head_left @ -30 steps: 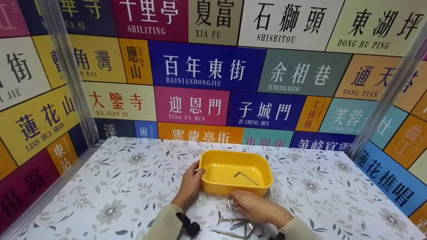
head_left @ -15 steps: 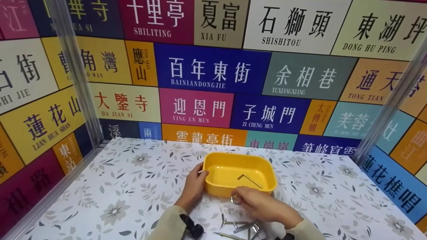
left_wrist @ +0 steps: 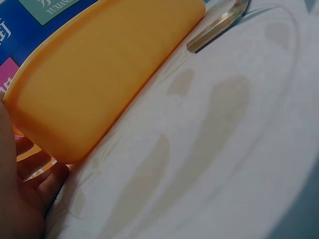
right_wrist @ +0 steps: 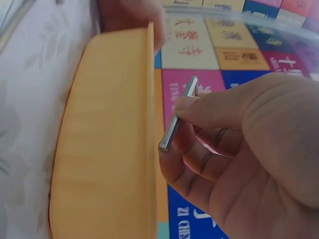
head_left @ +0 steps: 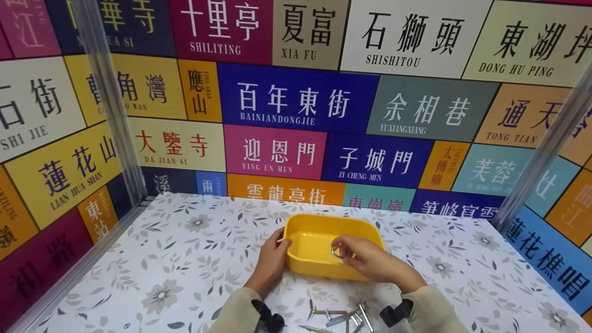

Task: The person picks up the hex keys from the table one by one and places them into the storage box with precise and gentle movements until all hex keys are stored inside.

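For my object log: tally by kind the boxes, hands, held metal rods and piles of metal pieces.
Yellow box: 1
Left hand and right hand: 2
Held metal rod: 1
Pile of metal pieces: 1 (pieces overlap, not counted singly)
Total: 5

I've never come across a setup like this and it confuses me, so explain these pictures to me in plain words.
There is no machine doing the work here, just a person's two bare hands. The wide picture comes from a camera on the head, looking forward and down. The two closer ones come from a camera on each wrist, so they look tilted.

On the flower-patterned table stands a yellow tray. Nearer the person lies a loose group of metal pieces, several of them bent. Behind rises a wall of colourful signs.

The left hand holds the tray by its left end. The right hand, above the tray, pinches a small metal rod.
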Action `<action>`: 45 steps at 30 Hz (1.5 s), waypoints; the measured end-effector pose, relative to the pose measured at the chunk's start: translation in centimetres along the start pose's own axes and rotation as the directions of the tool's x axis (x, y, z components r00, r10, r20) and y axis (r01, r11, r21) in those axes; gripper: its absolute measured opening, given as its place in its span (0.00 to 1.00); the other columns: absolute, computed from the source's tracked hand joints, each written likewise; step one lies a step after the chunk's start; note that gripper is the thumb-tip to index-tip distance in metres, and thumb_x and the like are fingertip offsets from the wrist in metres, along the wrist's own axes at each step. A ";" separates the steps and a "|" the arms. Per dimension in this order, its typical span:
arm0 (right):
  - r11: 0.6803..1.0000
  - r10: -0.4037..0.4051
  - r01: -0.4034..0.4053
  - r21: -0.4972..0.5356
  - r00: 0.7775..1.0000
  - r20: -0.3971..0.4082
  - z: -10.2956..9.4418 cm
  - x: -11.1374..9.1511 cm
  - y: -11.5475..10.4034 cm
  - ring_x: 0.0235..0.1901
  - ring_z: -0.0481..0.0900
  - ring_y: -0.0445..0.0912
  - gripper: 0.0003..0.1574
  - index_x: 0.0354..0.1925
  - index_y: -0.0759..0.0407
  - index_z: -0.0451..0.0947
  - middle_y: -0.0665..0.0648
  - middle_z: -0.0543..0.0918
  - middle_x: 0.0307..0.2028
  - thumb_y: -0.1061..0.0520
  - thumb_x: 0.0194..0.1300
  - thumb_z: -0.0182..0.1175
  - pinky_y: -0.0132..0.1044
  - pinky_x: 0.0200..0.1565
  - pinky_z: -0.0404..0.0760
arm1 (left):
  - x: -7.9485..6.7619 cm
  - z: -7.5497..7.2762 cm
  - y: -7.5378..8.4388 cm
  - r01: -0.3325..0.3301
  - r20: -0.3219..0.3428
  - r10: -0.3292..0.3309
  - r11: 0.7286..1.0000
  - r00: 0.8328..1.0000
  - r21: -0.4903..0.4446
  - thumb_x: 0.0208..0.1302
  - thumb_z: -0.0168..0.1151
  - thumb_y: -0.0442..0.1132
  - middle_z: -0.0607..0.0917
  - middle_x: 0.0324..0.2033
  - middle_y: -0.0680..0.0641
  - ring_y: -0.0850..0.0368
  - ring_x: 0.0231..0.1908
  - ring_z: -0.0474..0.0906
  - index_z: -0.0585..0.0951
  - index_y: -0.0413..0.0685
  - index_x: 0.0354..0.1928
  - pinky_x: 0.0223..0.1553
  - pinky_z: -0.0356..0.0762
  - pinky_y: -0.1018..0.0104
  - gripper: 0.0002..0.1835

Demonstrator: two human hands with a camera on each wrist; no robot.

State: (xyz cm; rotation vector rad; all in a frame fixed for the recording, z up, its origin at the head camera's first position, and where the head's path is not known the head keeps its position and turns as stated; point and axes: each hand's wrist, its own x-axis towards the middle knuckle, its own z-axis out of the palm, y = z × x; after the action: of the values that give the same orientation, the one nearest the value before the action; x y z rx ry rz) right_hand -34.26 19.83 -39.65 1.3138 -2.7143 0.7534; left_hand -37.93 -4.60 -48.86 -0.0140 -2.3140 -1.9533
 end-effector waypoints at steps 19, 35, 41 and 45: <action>0.975 0.220 -0.219 -0.023 0.971 0.095 0.6 1.2 5.8 0.37 0.77 0.47 0.17 0.49 0.64 0.73 0.58 0.82 0.36 0.69 0.59 0.56 0.39 0.42 0.78 | -0.2 0.1 0.2 0.044 0.020 -0.045 0.999 0.999 0.021 0.67 0.46 0.49 0.71 0.65 0.49 0.54 0.59 0.73 0.64 0.54 0.70 0.61 0.72 0.55 0.29; 0.945 0.327 -0.318 -0.079 0.933 0.150 1.6 2.5 6.4 0.35 0.75 0.45 0.09 0.42 0.64 0.77 0.56 0.82 0.35 0.63 0.62 0.59 0.40 0.41 0.76 | -0.1 0.0 -0.1 0.027 0.015 -0.027 1.000 1.000 0.008 0.68 0.46 0.47 0.72 0.65 0.48 0.53 0.58 0.74 0.65 0.52 0.69 0.60 0.73 0.56 0.28; 0.941 0.330 -0.313 -0.130 0.933 0.140 1.9 2.9 6.4 0.36 0.74 0.47 0.11 0.42 0.65 0.77 0.60 0.84 0.42 0.68 0.61 0.55 0.44 0.43 0.76 | -0.1 0.0 0.1 0.013 0.020 -0.013 1.000 1.000 0.008 0.68 0.46 0.47 0.72 0.65 0.49 0.54 0.58 0.74 0.65 0.52 0.69 0.59 0.74 0.56 0.28; 0.927 0.356 -0.333 -0.170 0.925 0.129 2.1 3.2 6.2 0.37 0.75 0.48 0.12 0.43 0.65 0.78 0.60 0.83 0.42 0.69 0.61 0.53 0.47 0.47 0.77 | -0.2 -0.1 0.1 0.017 0.013 -0.017 1.000 1.000 0.005 0.68 0.46 0.47 0.72 0.65 0.49 0.54 0.58 0.74 0.65 0.53 0.69 0.59 0.74 0.56 0.28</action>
State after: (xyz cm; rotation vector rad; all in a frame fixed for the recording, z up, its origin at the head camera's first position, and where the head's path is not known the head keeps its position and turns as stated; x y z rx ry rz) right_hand -40.63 19.85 -43.26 0.9098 -3.1063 0.4704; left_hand -37.75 -4.68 -48.74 -0.0067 -2.3346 -1.9621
